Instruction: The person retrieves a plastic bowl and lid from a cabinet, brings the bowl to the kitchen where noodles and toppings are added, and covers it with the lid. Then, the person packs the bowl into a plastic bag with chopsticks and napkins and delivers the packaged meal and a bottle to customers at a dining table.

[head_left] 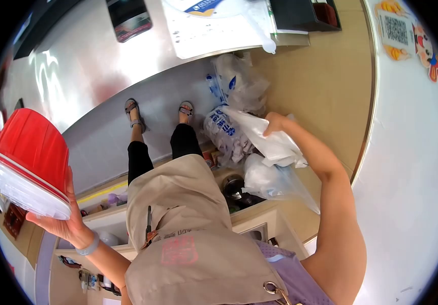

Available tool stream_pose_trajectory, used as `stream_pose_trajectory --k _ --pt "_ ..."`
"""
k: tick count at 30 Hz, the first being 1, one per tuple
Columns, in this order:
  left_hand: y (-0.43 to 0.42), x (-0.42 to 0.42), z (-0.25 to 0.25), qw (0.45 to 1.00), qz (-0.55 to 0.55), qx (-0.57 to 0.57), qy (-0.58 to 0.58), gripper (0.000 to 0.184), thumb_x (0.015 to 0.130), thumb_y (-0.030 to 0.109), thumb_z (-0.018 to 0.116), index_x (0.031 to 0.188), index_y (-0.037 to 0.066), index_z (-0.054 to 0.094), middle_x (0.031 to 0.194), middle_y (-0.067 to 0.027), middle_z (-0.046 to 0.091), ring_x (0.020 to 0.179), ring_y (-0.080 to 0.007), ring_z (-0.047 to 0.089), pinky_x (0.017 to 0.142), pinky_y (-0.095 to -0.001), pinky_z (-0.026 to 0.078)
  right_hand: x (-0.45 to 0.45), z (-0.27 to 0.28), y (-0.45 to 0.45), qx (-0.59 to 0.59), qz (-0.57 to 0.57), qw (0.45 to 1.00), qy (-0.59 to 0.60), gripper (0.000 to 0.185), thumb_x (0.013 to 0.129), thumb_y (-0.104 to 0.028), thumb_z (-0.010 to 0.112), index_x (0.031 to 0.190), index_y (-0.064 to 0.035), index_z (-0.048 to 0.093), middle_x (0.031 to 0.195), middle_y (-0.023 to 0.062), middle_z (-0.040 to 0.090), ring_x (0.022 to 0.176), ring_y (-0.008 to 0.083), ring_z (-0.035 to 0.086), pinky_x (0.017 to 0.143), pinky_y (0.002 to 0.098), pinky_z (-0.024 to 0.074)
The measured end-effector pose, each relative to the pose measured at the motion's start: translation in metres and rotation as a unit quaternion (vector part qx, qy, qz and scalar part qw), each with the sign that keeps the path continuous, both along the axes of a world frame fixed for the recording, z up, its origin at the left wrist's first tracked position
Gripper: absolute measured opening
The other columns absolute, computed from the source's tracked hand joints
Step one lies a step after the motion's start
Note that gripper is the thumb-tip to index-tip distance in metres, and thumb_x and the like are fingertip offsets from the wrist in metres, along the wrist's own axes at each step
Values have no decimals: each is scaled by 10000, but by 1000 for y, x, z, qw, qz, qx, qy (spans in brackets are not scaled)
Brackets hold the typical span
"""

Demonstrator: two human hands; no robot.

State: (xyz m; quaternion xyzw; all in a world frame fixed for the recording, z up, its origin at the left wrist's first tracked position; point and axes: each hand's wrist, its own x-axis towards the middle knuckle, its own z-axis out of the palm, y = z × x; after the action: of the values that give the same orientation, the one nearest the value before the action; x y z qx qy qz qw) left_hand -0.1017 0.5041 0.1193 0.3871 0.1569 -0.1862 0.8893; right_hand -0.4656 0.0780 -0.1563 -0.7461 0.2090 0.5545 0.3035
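On the left, my left hand (65, 223) holds up a stack of red bowls (35, 145) together with clear plastic lids (23, 190), its fingers against the side and underneath. My right hand (276, 124) pinches a white plastic bag (267, 137), which hangs partly open below the fingers. Around that bag are a bundle of bags with blue print (224, 127), a crumpled clear bag (239, 81) above it, and another translucent bag (267, 178) lower down.
A metal counter (84, 66) carries a dark phone-like device (129, 20), papers (198, 38) and a black box (300, 14). Right of it runs a tan surface (331, 76) beside a white counter (407, 168). Open shelves (275, 223) hold small items near my apron.
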Motion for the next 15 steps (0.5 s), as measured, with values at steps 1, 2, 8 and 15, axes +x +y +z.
stream_pose_trajectory --k 1,2,8,15 --pt "2 1 0 1000 7 3 -3 869 639 181 784 1354 122 292 1396 -130 309 1288 -364 256 1046 -616 161 -6 -1 7 -21 -38 997 -56 537 538 -390 761 900 -3 673 893 207 644 820 307 621 773 349 474" --pt "2 1 0 1000 20 11 -1 884 629 196 790 1355 123 291 1399 -126 306 1291 -363 252 1044 -622 162 4 12 15 -45 -67 996 -44 562 613 -437 736 902 40 662 920 208 643 862 299 616 801 344 462" --pt "11 2 0 998 62 12 -3 875 641 238 778 1361 146 290 1405 -119 299 1294 -366 247 1026 -652 160 16 -12 35 10 -372 928 4 503 742 -402 687 934 62 648 943 172 640 893 229 586 817 314 442" --pt "23 -5 2 995 101 -14 -8 912 638 220 782 1377 152 251 1422 -119 256 1302 -377 213 1034 -649 159 51 -3 33 85 -411 907 25 393 695 -259 756 936 27 637 891 123 639 847 191 584 752 314 462"
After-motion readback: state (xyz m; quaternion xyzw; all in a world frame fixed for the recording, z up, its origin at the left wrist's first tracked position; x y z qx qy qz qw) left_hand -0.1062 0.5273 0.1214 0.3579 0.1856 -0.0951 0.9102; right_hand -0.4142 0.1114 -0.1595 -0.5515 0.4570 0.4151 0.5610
